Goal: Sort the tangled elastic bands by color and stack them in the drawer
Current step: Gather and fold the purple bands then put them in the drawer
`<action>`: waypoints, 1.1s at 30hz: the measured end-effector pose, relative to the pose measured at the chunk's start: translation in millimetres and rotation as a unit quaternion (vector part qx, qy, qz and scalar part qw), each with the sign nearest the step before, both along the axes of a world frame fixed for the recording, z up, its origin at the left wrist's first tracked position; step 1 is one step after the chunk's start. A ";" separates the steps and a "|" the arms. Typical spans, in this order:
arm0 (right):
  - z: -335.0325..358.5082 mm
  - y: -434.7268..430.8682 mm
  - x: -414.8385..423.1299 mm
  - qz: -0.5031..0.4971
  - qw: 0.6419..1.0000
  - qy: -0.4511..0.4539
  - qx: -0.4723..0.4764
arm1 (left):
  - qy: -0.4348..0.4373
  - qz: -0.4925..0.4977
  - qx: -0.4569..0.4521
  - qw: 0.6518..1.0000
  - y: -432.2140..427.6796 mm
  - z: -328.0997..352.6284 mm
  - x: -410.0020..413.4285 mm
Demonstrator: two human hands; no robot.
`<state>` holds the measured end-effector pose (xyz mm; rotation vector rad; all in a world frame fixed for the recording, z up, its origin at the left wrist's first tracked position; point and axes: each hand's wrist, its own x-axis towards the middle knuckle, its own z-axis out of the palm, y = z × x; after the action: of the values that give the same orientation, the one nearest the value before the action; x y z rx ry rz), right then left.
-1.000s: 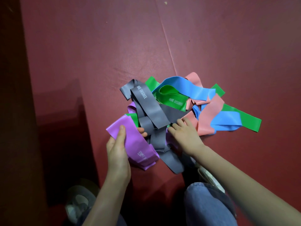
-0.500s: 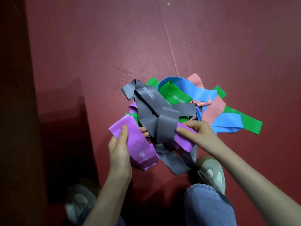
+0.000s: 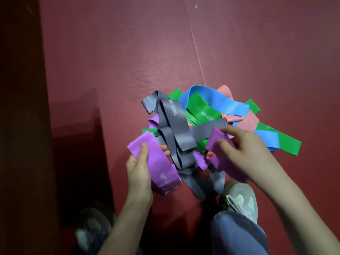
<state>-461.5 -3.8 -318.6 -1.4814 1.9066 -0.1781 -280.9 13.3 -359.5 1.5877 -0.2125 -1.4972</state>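
A tangle of flat elastic bands lies on the red mat [image 3: 128, 52]. Grey bands [image 3: 174, 122] cross over its near side; green bands [image 3: 202, 113], a blue band [image 3: 219, 103] and pink bands [image 3: 248, 122] lie behind. My left hand [image 3: 139, 173] grips a folded purple band [image 3: 158, 162], thumb on top. My right hand [image 3: 244, 153] pinches the end of another purple band [image 3: 216, 142] that runs under the grey ones. No drawer is in view.
My two shoes [image 3: 241, 199] stand just in front of the pile, a jeans leg [image 3: 237, 234] over the right one. A dark panel or wall [image 3: 18, 126] runs along the left. A seam in the mat [image 3: 196, 48] leads away behind the pile.
My right hand left the pile's middle, took hold of a purple band and drew its end up and to the right. The grey bands shifted with it. My left hand kept its grip.
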 end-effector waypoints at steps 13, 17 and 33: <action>-20.1 14.5 58.4 -0.108 0.847 -0.510 0.101 | 0.054 -0.034 0.000 0.998 -0.5 1.4 -8.1; -35.9 15.9 78.7 -0.122 0.886 -0.443 0.058 | 0.114 -0.026 -0.003 0.993 -0.2 0.5 -8.6; -51.8 20.8 71.4 -0.038 0.936 -0.349 -0.038 | 0.093 -0.136 -0.040 0.985 6.4 -7.4 -9.5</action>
<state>-390.1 17.0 -370.4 -1.1706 1.3792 -0.7193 -290.4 19.7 -367.0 1.3862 -0.3907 -1.8137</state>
